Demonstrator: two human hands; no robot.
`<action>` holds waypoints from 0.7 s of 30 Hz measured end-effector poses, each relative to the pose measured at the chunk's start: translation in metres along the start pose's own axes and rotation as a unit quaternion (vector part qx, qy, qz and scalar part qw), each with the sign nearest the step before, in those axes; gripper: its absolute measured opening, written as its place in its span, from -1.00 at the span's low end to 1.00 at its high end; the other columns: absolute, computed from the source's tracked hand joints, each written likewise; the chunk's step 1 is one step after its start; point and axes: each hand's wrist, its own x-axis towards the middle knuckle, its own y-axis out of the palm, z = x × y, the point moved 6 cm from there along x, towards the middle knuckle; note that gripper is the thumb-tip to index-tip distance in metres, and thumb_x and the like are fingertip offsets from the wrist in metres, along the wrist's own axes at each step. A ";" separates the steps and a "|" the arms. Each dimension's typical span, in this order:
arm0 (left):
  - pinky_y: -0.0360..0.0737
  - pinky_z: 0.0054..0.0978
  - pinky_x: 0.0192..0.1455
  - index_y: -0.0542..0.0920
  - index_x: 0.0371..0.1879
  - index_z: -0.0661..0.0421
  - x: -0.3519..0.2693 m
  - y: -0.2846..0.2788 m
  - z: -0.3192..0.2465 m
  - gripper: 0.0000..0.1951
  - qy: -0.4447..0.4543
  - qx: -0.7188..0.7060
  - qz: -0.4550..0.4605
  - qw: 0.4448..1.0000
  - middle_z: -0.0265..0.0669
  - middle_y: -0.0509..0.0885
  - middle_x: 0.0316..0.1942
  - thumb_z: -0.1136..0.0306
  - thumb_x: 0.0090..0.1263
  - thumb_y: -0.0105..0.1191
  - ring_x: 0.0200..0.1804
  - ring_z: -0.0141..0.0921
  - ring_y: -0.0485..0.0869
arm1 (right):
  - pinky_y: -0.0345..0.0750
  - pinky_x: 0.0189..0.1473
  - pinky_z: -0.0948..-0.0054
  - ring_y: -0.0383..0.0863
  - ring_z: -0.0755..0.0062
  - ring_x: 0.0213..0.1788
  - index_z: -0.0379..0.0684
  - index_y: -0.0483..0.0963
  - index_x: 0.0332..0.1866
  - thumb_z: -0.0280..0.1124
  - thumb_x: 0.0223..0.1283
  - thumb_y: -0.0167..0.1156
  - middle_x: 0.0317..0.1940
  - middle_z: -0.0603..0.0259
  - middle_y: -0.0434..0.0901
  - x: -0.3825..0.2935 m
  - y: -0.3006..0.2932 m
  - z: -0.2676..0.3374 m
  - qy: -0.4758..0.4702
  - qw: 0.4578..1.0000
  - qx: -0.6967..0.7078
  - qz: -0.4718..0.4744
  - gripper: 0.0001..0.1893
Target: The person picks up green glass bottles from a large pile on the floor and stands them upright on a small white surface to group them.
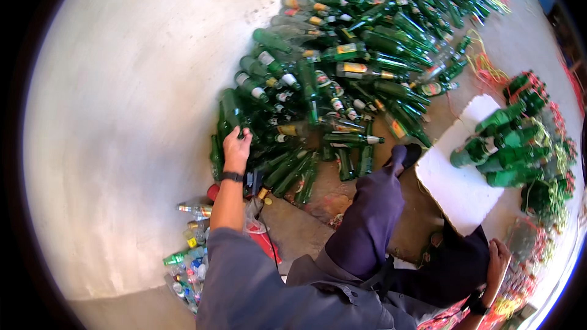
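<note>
My left hand [237,144] reaches to the left edge of a large heap of glass bottles [357,50], with its fingertips at the lower end of a green glass bottle [230,103]. Whether the fingers grip that bottle is hard to tell. Most bottles are green, some are clear, and many bear labels. Beside my knee at the lower right is my right hand [499,256], its fingers partly hidden. Several green bottles [513,151] stand grouped on a white foam board [458,183] to my right.
A pale wall [124,123] rises at the left. Plastic bottles [195,266] lie at its foot beside a plastic bag [252,220]. Bundles of bottles tied with red and yellow twine [550,206] line the right side. Loose twine [488,71] lies on the floor.
</note>
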 end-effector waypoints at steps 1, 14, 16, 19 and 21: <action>0.61 -0.40 -0.17 0.47 -0.12 0.27 -0.008 -0.015 -0.009 -0.84 0.079 0.112 0.070 0.988 -0.20 0.48 -0.26 0.46 0.55 0.15 -0.21 -0.30 0.53 | 0.55 0.10 0.35 0.70 0.29 -0.05 -0.44 0.65 0.01 -0.33 0.40 0.22 -0.15 -0.04 0.75 0.001 0.004 0.008 -0.004 1.000 -0.006 0.006 -0.67; 0.55 -0.45 -0.34 0.60 -0.11 0.20 -0.222 0.088 -0.046 -0.80 -0.101 0.071 0.104 0.987 -0.21 0.67 -0.27 0.31 0.48 0.20 -0.38 -0.43 0.58 | 0.63 -0.01 0.37 0.78 0.30 -0.16 -0.44 0.66 0.00 -0.29 0.31 0.26 -0.22 -0.09 0.78 -0.010 -0.006 0.013 -0.008 0.999 0.010 -0.033 -0.62; 0.58 -0.43 -0.36 0.61 -0.06 0.25 -0.235 0.120 -0.049 -0.76 -0.127 0.090 0.151 0.976 -0.19 0.68 -0.28 0.33 0.48 0.18 -0.40 -0.42 0.60 | 0.64 -0.03 0.37 0.78 0.27 -0.18 -0.44 0.66 -0.01 -0.29 0.30 0.26 -0.24 -0.08 0.78 -0.014 -0.008 0.022 -0.009 0.999 0.004 -0.034 -0.62; 0.62 -0.41 -0.37 0.60 0.04 0.32 -0.250 0.171 -0.057 -0.70 -0.146 0.135 0.229 0.953 -0.18 0.68 -0.29 0.34 0.48 0.15 -0.43 -0.40 0.62 | 0.64 -0.04 0.39 0.78 0.27 -0.20 -0.44 0.66 -0.01 -0.29 0.30 0.26 -0.27 -0.06 0.77 -0.015 -0.008 0.016 -0.025 0.999 0.011 -0.040 -0.63; 0.62 -0.41 -0.40 0.60 0.08 0.37 -0.258 0.206 -0.066 -0.66 -0.148 0.178 0.273 0.934 -0.16 0.68 -0.30 0.35 0.48 0.10 -0.44 -0.41 0.62 | 0.64 -0.07 0.38 0.77 0.26 -0.24 -0.41 0.67 -0.03 -0.30 0.28 0.28 -0.31 -0.06 0.75 -0.016 -0.007 0.017 -0.031 0.998 0.019 -0.045 -0.65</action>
